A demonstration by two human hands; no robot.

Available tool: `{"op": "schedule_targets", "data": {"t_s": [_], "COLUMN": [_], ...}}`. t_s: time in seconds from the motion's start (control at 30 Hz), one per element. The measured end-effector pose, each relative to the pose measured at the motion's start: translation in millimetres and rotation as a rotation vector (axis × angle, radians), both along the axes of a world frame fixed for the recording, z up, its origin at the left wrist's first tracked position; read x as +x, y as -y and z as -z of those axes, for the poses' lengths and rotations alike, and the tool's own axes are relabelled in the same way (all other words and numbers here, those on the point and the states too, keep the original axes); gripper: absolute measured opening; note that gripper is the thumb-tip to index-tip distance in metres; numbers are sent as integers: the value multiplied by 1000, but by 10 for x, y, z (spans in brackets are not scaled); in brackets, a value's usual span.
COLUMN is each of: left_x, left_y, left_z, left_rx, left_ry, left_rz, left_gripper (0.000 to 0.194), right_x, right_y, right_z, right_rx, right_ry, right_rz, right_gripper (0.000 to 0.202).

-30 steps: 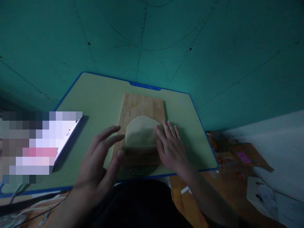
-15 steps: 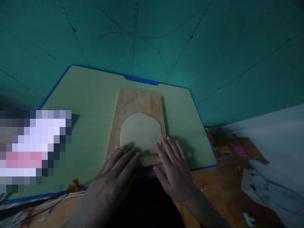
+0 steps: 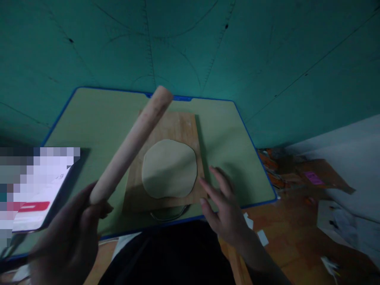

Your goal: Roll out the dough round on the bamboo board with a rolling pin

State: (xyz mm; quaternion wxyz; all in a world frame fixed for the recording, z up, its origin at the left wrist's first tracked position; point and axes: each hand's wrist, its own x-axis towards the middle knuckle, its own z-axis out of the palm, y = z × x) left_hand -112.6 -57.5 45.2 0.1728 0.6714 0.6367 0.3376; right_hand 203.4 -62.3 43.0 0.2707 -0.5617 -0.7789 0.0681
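Note:
A flat, roughly round sheet of pale dough lies on a wooden board. My left hand grips one end of a wooden rolling pin, which is raised and slants up toward the far side, passing over the board's left edge. Close to the board's right edge is my right hand, its fingers apart and nothing held. Its fingertips are beside the dough's right side; whether they touch the board is unclear.
The board rests on a pale green table with a blue rim. A partly pixelated screen stands at the left. Behind is a green wall. Cardboard and other items lie on the floor at right.
The rolling pin has been lifted off the near part of the board in my left hand, which moved left. My right hand has let go of the pin. The view has shifted slightly.

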Motion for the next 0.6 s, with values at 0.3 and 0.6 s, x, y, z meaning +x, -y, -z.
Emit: {"op": "schedule_targets", "data": {"t_s": [0.3, 0.6], "left_x": [166, 162], "left_y": [-33, -49], "left_z": [-114, -73], "left_rx": [53, 37], "left_ry": [-96, -65], "left_rz": [-146, 23], "left_gripper": [49, 64], "right_x": [-52, -14], "right_y": [-2, -4], "right_z": [116, 61], "right_rx": [-130, -93], "right_ry": [136, 144], "right_rz": [-58, -108], "right_gripper": [53, 47]}}
